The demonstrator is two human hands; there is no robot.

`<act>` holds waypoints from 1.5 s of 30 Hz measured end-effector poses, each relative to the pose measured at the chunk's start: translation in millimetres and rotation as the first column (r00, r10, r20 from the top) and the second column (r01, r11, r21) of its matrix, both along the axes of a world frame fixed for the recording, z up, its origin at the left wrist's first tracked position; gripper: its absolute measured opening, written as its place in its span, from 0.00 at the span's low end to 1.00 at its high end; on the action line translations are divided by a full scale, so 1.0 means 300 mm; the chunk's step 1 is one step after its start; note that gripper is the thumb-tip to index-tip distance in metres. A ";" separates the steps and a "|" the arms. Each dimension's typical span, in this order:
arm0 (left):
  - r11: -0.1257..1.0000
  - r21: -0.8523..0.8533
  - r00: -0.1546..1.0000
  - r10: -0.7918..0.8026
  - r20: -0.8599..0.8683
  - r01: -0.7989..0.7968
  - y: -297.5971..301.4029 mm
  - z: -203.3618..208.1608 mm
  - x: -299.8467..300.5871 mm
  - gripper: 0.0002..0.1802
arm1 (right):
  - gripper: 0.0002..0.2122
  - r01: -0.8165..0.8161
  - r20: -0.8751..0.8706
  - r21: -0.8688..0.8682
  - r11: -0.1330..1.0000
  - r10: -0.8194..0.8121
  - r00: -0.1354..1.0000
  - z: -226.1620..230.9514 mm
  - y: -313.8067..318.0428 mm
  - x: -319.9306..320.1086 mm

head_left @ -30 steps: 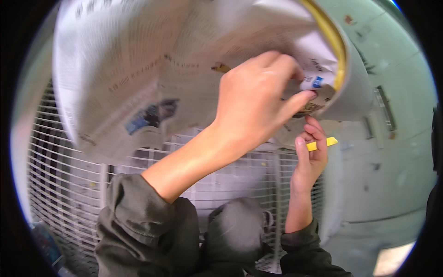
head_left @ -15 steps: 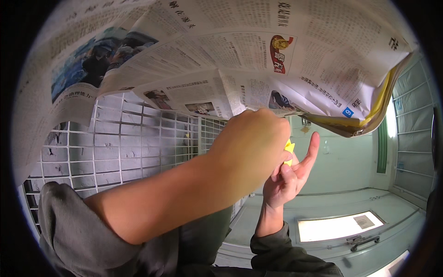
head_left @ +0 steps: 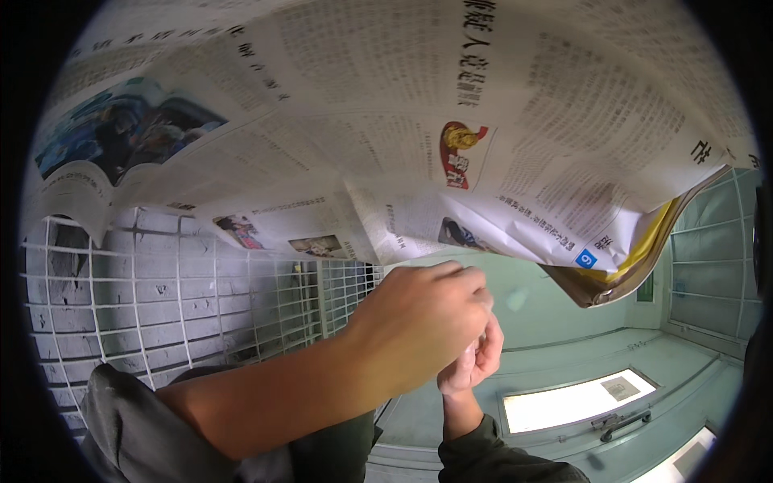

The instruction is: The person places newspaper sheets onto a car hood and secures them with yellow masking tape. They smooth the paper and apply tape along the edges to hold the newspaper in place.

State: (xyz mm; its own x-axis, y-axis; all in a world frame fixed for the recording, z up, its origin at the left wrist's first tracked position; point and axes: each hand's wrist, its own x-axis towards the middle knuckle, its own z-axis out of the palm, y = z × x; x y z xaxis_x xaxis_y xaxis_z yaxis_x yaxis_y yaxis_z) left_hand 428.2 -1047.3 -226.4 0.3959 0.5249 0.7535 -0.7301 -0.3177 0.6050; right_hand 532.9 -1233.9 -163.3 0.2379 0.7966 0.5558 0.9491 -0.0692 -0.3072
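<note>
My left hand (head_left: 423,306) comes in from the lower left on a bare forearm, its back turned up and its fingers curled closed. Behind its fingertips is my right hand (head_left: 477,362), with its fingers bent in and closed too. The two hands meet just below the lower edge of a spread newspaper (head_left: 354,153). Whatever they hold between them is hidden behind the left hand. At the newspaper's right end, a yellow and brown layered edge (head_left: 636,262) shows along its rim.
White wire mesh (head_left: 161,290) stands at the left before a grey block wall. To the right is another barred panel (head_left: 708,249). A pale door (head_left: 684,378) with a bright window (head_left: 576,400) and a dark handle (head_left: 624,425) appears at the lower right.
Both hands now sit lower and slightly left in view. The right hand's raised finger has curled in, and the small yellow piece between the hands is out of sight. The newspaper's lower edge hangs lower.
</note>
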 end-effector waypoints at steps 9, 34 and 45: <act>0.818 -0.206 0.837 -0.487 0.250 0.538 -0.038 0.239 0.091 0.25 | 0.23 0.308 -0.178 0.117 0.944 -0.285 0.942 -0.128 -0.118 0.004; 0.893 -0.398 0.922 -0.047 0.384 0.211 0.028 0.330 -0.059 0.09 | 0.21 0.217 -0.240 0.062 0.974 -0.196 0.951 -0.091 -0.178 0.017; 0.934 -0.356 0.953 0.066 0.295 0.045 0.029 0.386 -0.078 0.09 | 0.16 0.163 -0.423 0.081 0.983 -0.114 0.899 -0.075 -0.107 -0.055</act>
State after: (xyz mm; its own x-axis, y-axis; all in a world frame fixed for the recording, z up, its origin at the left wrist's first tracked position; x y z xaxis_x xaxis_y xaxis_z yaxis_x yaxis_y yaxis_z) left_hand 404.7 -1038.5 -110.6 0.1755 0.7817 0.5985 -0.8912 -0.1321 0.4340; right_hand 516.3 -1266.0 -185.9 0.5696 0.6771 0.4659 0.7173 -0.1328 -0.6840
